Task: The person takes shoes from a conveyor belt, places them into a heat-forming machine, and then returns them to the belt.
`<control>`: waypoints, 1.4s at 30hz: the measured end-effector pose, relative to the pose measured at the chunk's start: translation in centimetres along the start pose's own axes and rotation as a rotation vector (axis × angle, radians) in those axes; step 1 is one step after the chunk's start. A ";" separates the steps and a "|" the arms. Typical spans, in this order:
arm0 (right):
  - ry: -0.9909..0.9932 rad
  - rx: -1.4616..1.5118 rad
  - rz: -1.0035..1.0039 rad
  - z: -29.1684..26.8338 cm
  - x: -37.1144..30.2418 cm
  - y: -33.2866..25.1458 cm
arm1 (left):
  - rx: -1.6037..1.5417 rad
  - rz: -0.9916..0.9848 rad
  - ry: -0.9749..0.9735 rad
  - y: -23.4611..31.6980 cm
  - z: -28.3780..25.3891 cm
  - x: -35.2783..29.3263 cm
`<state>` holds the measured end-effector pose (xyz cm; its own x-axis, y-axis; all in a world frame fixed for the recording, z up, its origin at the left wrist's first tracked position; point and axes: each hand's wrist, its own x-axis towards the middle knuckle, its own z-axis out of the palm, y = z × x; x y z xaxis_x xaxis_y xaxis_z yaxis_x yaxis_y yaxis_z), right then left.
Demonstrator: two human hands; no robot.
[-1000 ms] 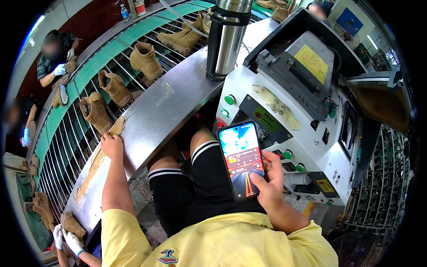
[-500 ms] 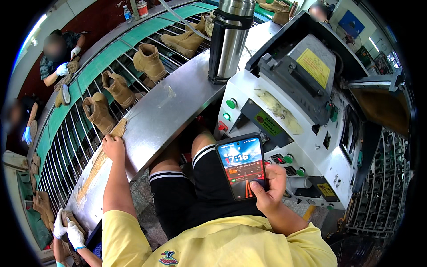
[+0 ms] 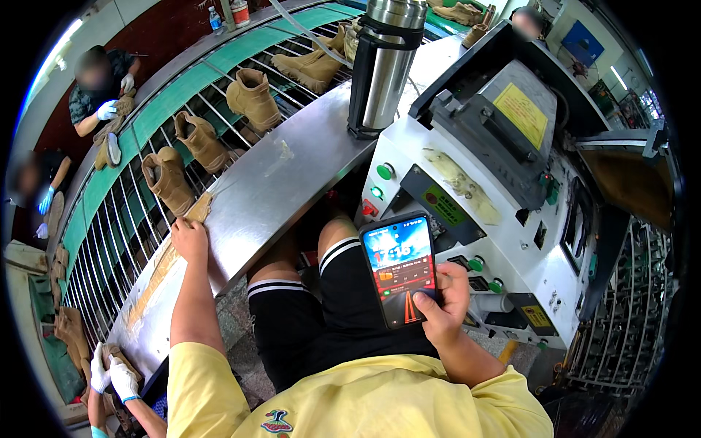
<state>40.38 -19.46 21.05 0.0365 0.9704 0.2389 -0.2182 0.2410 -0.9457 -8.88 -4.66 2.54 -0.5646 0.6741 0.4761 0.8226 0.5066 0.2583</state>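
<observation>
In my right hand (image 3: 447,303) is a smartphone (image 3: 398,274) with its screen lit, tilted above my lap. My thumb lies on the lower part of the screen and my fingers wrap the phone's right side. My left hand (image 3: 190,239) rests on the taped edge of a metal table (image 3: 270,164), its fingers lying over the brown tape (image 3: 157,281) and holding nothing. Just beyond those fingers a tan boot (image 3: 168,181) stands on a rack of metal rods, with more tan boots (image 3: 252,98) farther along.
A steel thermos (image 3: 387,69) stands at the table's far end. To my right is a white machine (image 3: 467,197) with green buttons and an open lid. Past the rods runs a green belt (image 3: 157,109). Gloved co-workers' hands (image 3: 113,374) handle footwear on the left.
The whole view has shifted slightly, so the table, boots and machine sit a little farther right. My hands keep their hold and place. Co-workers' gloved hands on the left have moved a little.
</observation>
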 end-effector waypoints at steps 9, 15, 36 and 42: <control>0.048 0.146 0.206 -0.2 0.2 1.3 | 0.019 -0.012 0.002 -0.5 0.2 -0.1; 0.127 0.356 0.491 -0.4 1.0 2.6 | 0.022 -0.011 0.002 -0.3 0.1 -0.1; 0.573 -0.070 0.597 -10.3 3.5 22.0 | 0.022 -0.045 -0.008 -0.1 -0.5 -0.5; 0.666 -0.595 0.666 -15.0 8.6 33.0 | 0.023 -0.052 0.026 -0.1 -0.5 -0.4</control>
<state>48.16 -2.89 -11.45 0.6413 0.6814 -0.3527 0.1070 -0.5346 -0.8383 -8.72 -5.28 2.72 -0.6044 0.6323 0.4847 0.7903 0.5527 0.2644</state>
